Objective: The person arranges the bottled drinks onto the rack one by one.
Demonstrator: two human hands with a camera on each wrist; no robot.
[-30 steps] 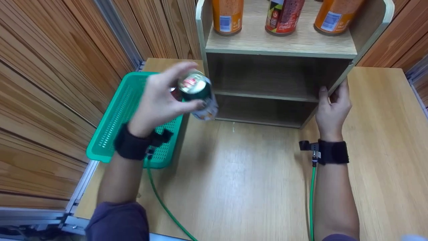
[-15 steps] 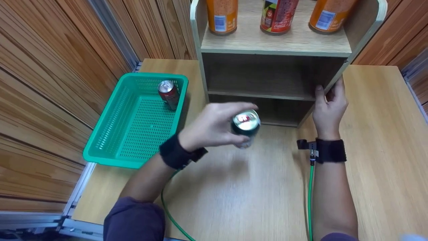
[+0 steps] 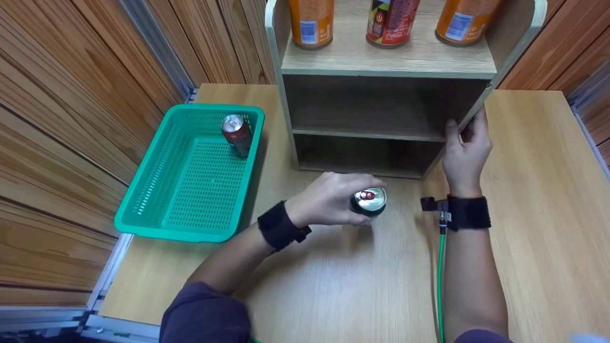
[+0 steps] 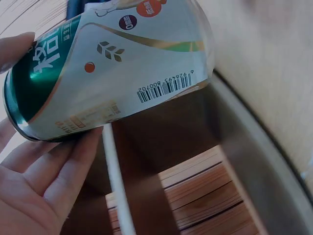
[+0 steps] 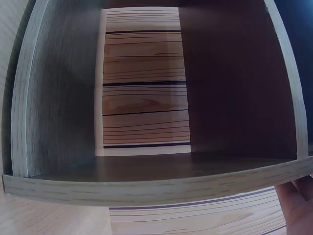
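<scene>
My left hand (image 3: pixel 329 202) grips the can (image 3: pixel 368 202) — I'd keep it upright entering the shelf (image 3: pixel 381 138) — right hand (image 3: pixel 464 147) clasps its side.

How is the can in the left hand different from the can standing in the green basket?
The green can is gripped by the left hand in front of the shelf unit; the red can stands untouched in the green basket. The green can has a green and silver body; the red can is dark red. Both show silver tops.
</scene>
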